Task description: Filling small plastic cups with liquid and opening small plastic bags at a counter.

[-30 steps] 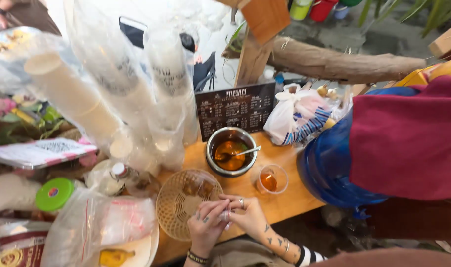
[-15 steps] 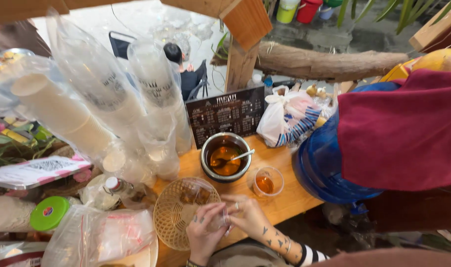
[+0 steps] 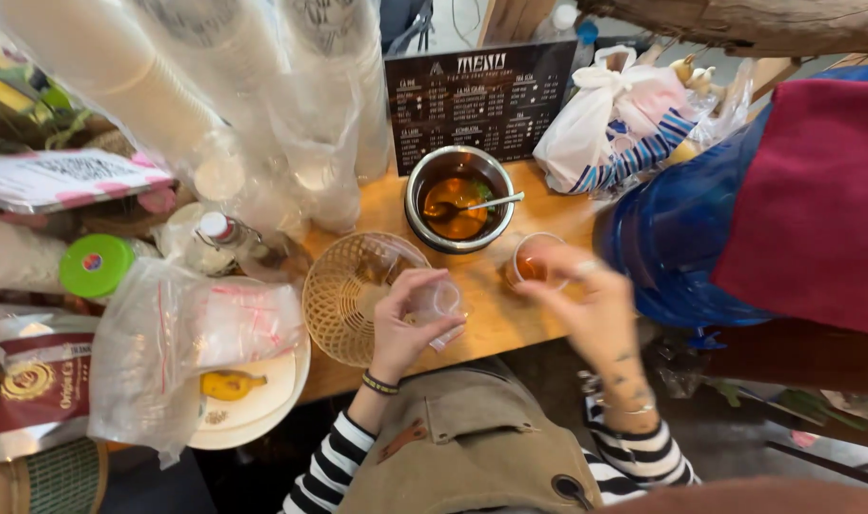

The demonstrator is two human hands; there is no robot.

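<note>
My left hand (image 3: 405, 324) grips a small clear plastic cup (image 3: 437, 301) just right of a round woven basket (image 3: 343, 295) on the wooden counter (image 3: 496, 319). My right hand (image 3: 581, 295), blurred, reaches with spread fingers over a small clear cup of orange-brown liquid (image 3: 529, 267); it holds nothing that I can make out. Behind both stands a metal bowl (image 3: 458, 200) of brown sauce with a spoon in it.
Tall sleeves of stacked plastic cups (image 3: 262, 105) rise at the back left. A dark board with printed text (image 3: 481, 95) leans behind the bowl. Plastic bags (image 3: 181, 333), a plate with yellow food (image 3: 248, 400), a green-lidded jar (image 3: 96, 266), a blue-and-red bundle (image 3: 758, 209).
The hands have parted: the left now holds a small clear cup, and the right has swung to the cup of orange liquid. The camera has moved closer to the counter.
</note>
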